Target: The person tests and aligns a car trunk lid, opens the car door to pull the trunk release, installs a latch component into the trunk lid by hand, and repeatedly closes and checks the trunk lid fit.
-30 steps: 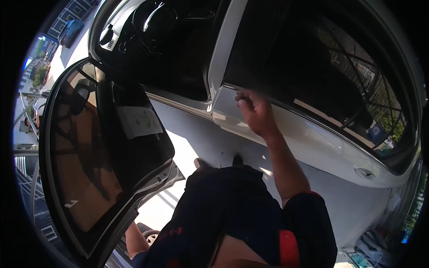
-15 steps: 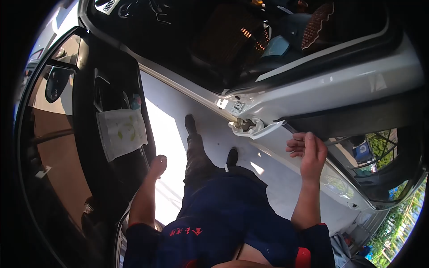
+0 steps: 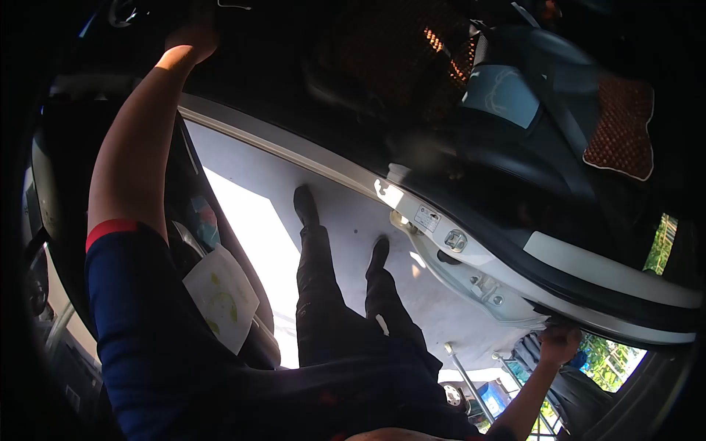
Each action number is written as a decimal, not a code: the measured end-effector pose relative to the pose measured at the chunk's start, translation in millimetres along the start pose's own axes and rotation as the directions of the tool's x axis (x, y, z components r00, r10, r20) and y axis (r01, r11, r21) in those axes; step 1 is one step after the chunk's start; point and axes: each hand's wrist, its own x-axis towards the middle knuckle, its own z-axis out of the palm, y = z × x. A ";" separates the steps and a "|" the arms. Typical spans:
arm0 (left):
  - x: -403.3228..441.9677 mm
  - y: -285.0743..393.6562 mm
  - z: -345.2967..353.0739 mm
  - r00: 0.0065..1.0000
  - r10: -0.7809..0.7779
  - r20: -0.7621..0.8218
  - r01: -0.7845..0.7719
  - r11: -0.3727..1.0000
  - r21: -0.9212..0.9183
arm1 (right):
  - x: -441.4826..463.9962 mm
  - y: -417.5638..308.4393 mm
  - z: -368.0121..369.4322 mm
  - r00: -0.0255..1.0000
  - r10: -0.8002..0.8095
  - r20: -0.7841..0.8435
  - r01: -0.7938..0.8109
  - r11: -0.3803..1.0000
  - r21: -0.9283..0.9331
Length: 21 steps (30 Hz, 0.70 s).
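Note:
My left arm reaches into the dark front of a car, and my left hand (image 3: 193,38) is in deep shadow near the dashboard side, its fingers hard to make out. My right hand (image 3: 560,345) is closed at the edge of the white car door frame (image 3: 618,298), fingers curled against it. Between my hands stands the white door pillar (image 3: 423,213), with a metal latch striker (image 3: 456,239) and a label on it. Left of my legs is the open front door (image 3: 257,353), with a white sheet with a green print (image 3: 220,298) on its inner side.
Inside the car are a dark seat with a light blue patch (image 3: 504,95) and a brown beaded cushion (image 3: 625,128). The pale door sill (image 3: 287,140) runs across in front of my feet. Metal rails (image 3: 471,382) and a dark bundle (image 3: 581,389) stand at the lower right.
I have leaned in closer to the car. My left hand has gone from beside the open door up into the interior. My right hand has moved lower right, onto the frame edge.

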 end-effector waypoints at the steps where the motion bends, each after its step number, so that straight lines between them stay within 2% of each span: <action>1: 12.3 -3.7 3.6 0.999 0.008 -0.033 -0.009 1.000 -0.014 | 0.3 0.5 -0.4 1.000 -0.005 0.016 0.005 1.000 0.012; 2: 25.2 -7.1 6.2 0.998 0.015 -0.066 -0.016 0.999 -0.027 | 1.2 1.2 -1.7 0.999 -0.011 0.032 0.010 1.000 0.024; 5: 56.7 -27.1 7.5 0.993 -0.031 0.111 0.038 0.998 -0.059 | -1.8 -3.1 3.7 1.000 0.000 0.013 -0.001 0.997 0.072; 7: 70.3 -40.5 31.0 1.000 -0.008 -0.027 0.006 0.998 -0.065 | -2.3 -1.7 5.7 1.000 -0.010 0.026 0.008 0.996 0.083; 9: 65.0 -38.5 33.3 0.978 0.004 -0.209 -0.012 0.999 -0.039 | -2.1 -10.9 27.8 0.998 0.005 -0.062 0.000 0.997 0.082; 10: 64.1 -34.7 28.3 0.983 0.009 -0.183 -0.016 0.999 -0.038 | -3.1 -16.7 39.5 0.994 0.011 -0.109 -0.002 0.997 0.080; 12: 65.0 -31.9 23.2 0.996 0.002 -0.086 -0.003 1.000 -0.023 | -5.5 -4.3 18.9 0.997 -0.010 -0.075 0.017 0.995 0.096; 14: 69.6 -36.4 23.6 0.995 0.002 -0.097 0.003 0.999 0.048 | -3.0 3.7 8.3 0.999 -0.030 -0.043 0.035 0.994 0.105; 17: 69.3 -39.7 36.0 0.975 0.031 -0.221 0.001 0.990 0.143 | -3.6 8.4 0.8 0.999 -0.036 -0.007 0.036 0.994 0.100; 19: 80.4 -34.5 40.5 0.982 -0.007 -0.189 0.028 0.994 0.108 | -1.3 4.5 5.9 0.999 -0.051 0.016 0.049 0.993 0.105; 20: 73.2 -25.8 42.7 0.983 0.040 -0.180 -0.012 0.988 0.157 | -2.6 0.5 15.1 0.998 -0.033 -0.046 0.037 0.995 0.095; 21: 54.4 -11.3 36.8 0.982 0.091 -0.166 -0.056 0.977 0.207 | -3.1 -3.8 23.4 0.998 -0.042 -0.041 0.045 0.996 0.078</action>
